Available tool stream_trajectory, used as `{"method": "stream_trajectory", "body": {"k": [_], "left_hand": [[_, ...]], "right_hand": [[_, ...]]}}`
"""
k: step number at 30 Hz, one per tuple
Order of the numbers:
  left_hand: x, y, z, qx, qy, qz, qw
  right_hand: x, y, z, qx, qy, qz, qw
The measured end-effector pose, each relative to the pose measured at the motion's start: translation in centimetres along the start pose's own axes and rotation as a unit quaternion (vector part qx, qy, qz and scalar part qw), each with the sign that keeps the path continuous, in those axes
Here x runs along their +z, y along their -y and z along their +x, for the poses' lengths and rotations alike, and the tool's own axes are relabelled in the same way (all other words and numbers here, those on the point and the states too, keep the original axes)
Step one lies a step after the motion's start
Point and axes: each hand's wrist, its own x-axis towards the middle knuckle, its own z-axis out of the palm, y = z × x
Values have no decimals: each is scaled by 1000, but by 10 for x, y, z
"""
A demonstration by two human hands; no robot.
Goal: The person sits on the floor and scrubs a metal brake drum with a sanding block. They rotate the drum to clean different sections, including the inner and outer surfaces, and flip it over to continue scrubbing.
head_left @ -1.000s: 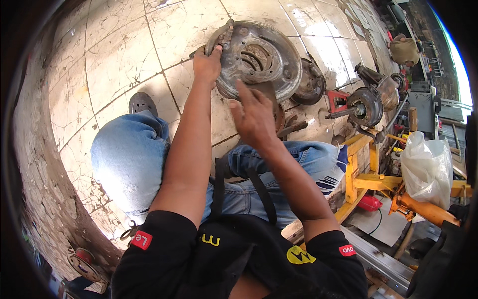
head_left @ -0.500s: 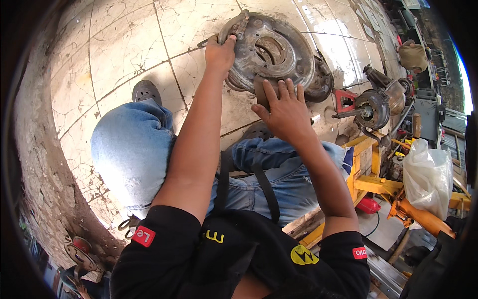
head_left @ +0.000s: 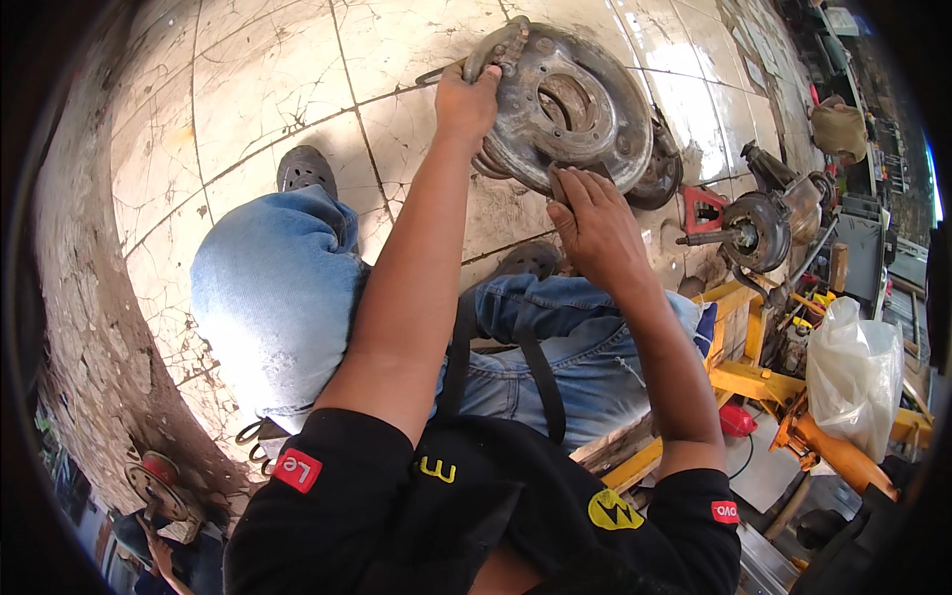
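A round, grimy metal brake backing plate (head_left: 627, 117) with a large centre hole stands tilted over the tiled floor in front of me. My left hand (head_left: 464, 107) is closed around its left rim, beside a small rusty fitting. Against the plate's near edge, my right hand (head_left: 600, 230) presses a small brown flat piece (head_left: 558, 188) that looks like sandpaper. The fingers lie over it and hide most of it. Behind the plate, on its right, another dark round part (head_left: 662, 171) partly shows.
To the right, an axle hub assembly (head_left: 759, 230) sits near a red stand (head_left: 702, 208). A yellow frame (head_left: 739, 377) and a clear plastic bag (head_left: 853, 362) are closer on that side. At lower left, another person's arm (head_left: 164, 550) shows near a reddish drum (head_left: 159, 486).
My right hand has slid with the brown piece off the plate's face toward its near edge. The left hand keeps its hold on the rim. The whole view has shifted slightly.
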Motion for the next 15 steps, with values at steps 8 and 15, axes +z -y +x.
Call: {"method": "stream_trajectory", "body": {"k": [8, 15], "left_hand": [[1, -6, -4, -5, -18, 14, 1000], [2, -2, -5, -1, -9, 6, 1000]], "right_hand": [[29, 30, 18, -12, -91, 22, 996], [15, 1, 1, -3, -92, -23, 995]]}}
